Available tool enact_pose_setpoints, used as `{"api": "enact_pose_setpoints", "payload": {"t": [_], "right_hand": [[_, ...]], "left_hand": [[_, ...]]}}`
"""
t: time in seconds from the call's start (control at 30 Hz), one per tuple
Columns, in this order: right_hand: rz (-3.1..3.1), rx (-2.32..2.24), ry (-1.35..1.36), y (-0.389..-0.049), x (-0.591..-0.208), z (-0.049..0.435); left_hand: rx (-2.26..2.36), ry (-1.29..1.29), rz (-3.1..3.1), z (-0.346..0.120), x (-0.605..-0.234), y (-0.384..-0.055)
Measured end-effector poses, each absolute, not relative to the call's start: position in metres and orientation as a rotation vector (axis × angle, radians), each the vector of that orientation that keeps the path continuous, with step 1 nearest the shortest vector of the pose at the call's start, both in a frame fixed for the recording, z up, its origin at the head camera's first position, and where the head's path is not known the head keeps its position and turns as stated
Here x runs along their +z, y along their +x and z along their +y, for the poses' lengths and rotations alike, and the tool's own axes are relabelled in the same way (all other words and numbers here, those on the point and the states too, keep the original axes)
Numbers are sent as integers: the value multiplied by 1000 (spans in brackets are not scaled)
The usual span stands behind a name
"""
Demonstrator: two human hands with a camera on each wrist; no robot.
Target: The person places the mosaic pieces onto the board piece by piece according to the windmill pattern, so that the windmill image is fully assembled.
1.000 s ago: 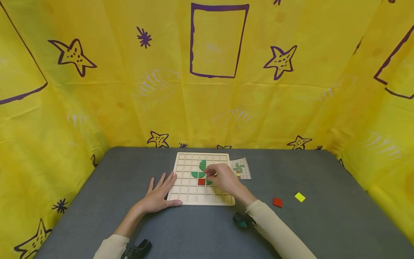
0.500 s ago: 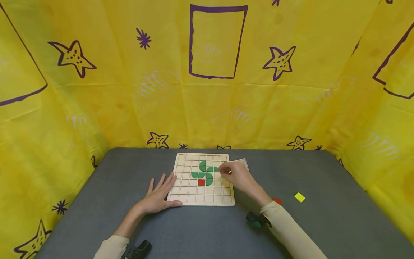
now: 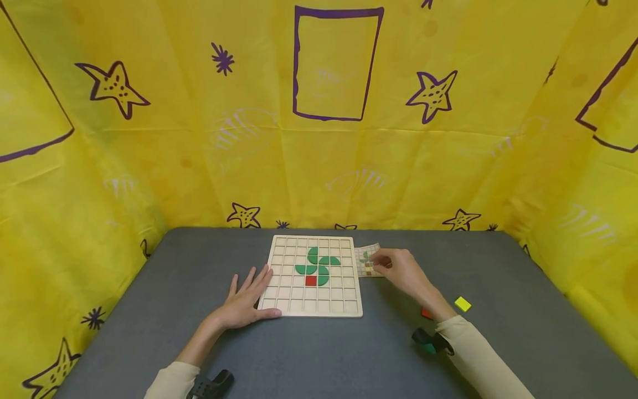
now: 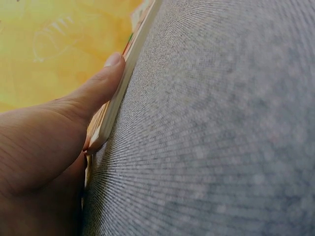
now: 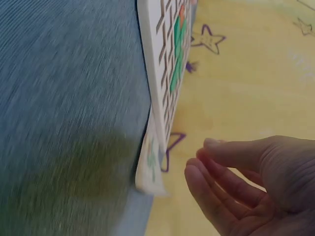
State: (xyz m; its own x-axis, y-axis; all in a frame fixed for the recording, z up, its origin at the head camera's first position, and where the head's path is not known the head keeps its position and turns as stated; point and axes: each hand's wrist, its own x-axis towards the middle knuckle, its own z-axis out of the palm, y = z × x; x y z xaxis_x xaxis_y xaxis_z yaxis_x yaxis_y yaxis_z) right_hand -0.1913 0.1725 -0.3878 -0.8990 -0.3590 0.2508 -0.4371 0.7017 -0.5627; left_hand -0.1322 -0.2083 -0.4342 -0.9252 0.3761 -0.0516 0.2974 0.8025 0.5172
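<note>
A pale wooden grid board (image 3: pixel 284 296) lies on the dark table. Set in its cells are several green rounded pieces (image 3: pixel 323 275), arranged like a pinwheel, and a red square tile (image 3: pixel 311 281). My left hand (image 3: pixel 244 306) rests at the board's left side with fingers spread; in the left wrist view its thumb (image 4: pixel 101 83) touches the front edge. To the right of the board, my right hand (image 3: pixel 402 270) hovers over a printed pattern card (image 3: pixel 363 252), covering part of it. The right wrist view shows its fingers (image 5: pixel 197 182) loosely bent, thumb near the fingertips, nothing between them.
On the table at right lie a yellow tile (image 3: pixel 462 303) and a red tile (image 3: pixel 426 313), the latter partly hidden by my right forearm. A yellow patterned cloth (image 3: pixel 329 183) stands behind and along both sides of the table (image 3: pixel 299 354).
My right hand has moved right, off the board and over the card. Another green piece now shows in full at the pinwheel's right. The left hand stays put.
</note>
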Motion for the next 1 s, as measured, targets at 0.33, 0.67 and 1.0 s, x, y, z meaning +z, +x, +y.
{"api": "enact_pose_setpoints", "payload": {"t": [0.33,0.67,1.0], "right_hand": [[-2785,960,579,-186,-383,204],[-2805,945,504,-177,-391,246],[-2761,917,479,-165,-391,274]], "left_hand": [[820,557,2857,-210,-442,-134],[797,540,2825,-208,-430,-131],[792,534,2831,-206,-431,-130]]}}
